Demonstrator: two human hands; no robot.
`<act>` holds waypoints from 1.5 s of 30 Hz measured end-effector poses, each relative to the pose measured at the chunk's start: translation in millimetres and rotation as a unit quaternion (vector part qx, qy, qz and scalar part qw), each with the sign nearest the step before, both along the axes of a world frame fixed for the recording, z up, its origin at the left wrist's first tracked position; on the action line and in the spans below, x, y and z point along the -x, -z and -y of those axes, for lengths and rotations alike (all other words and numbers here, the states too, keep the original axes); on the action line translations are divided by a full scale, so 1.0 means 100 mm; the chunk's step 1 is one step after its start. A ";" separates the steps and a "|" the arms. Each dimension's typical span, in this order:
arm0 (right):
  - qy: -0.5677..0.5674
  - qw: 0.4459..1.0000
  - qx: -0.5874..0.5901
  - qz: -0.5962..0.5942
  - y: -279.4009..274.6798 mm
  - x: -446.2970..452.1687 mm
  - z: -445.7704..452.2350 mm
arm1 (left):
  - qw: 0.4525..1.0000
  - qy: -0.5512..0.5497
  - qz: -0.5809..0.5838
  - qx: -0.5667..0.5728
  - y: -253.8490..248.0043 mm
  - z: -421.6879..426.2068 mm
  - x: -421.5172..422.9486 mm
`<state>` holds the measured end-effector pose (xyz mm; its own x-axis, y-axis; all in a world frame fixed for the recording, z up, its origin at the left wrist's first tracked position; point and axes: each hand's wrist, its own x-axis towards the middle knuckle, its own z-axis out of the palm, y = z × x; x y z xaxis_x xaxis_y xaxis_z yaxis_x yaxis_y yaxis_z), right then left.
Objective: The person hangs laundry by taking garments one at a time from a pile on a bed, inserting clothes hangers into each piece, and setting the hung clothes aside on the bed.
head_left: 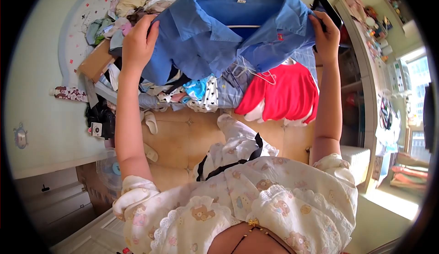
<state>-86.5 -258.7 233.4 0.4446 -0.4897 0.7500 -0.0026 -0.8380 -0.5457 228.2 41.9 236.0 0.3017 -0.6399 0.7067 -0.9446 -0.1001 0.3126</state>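
Note:
A blue collared shirt (192, 48) with a small red mark on its chest is spread out in front of me, above the bed. My left hand (141, 42) is closed on one shoulder of it, and my right hand (326, 35) grips the other. Inside the open collar runs a white hanger (243, 26), partly hidden by the cloth. Below the shirt, near its right side, a red garment with white parts (286, 94) lies over the bed's edge. A thin white hanger (263, 76) rests beside that garment.
Mixed clothes (132, 5) are heaped on the bed, with a cardboard box (97, 61) at its left. White slippers (151, 122) and a fan (109, 168) stand on the floor at left. Shelving (366, 94) lines the right side.

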 end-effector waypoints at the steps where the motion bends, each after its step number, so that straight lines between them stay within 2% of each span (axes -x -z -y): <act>1: 0.016 1.000 -0.006 -0.004 0.00 0.19 -0.09 | 1.000 0.015 0.007 0.010 0.04 0.00 0.12; 5: 0.075 0.997 0.017 -0.010 -0.07 0.85 -0.36 | 0.997 0.060 0.030 0.026 0.10 0.06 0.52; 12: 0.187 0.979 0.070 -0.036 -0.11 1.78 -0.64 | 0.992 0.124 -0.021 0.011 0.11 0.22 1.32; 19: 0.256 0.960 0.000 -0.114 0.35 2.64 -0.70 | 0.976 0.215 -0.027 0.002 0.76 0.54 2.03; 25: 0.278 0.942 -0.045 -0.181 0.88 3.16 -0.28 | 0.955 0.258 -0.121 -0.081 1.39 1.10 2.50; 29: 0.259 0.937 -0.099 -0.211 1.45 3.27 0.34 | 0.954 0.245 -0.135 -0.111 1.99 1.62 2.70; 33: 0.221 0.923 -0.168 -0.268 2.24 3.25 1.21 | 0.944 0.199 -0.150 -0.215 2.76 2.17 2.77; 40: 0.163 0.895 -0.240 -0.339 3.62 2.70 2.81 | 0.908 0.113 -0.181 -0.361 3.93 3.40 2.46; 45: 0.190 0.859 -0.255 -0.402 4.56 2.22 3.58 | 0.898 0.027 -0.218 -0.382 4.68 4.12 2.17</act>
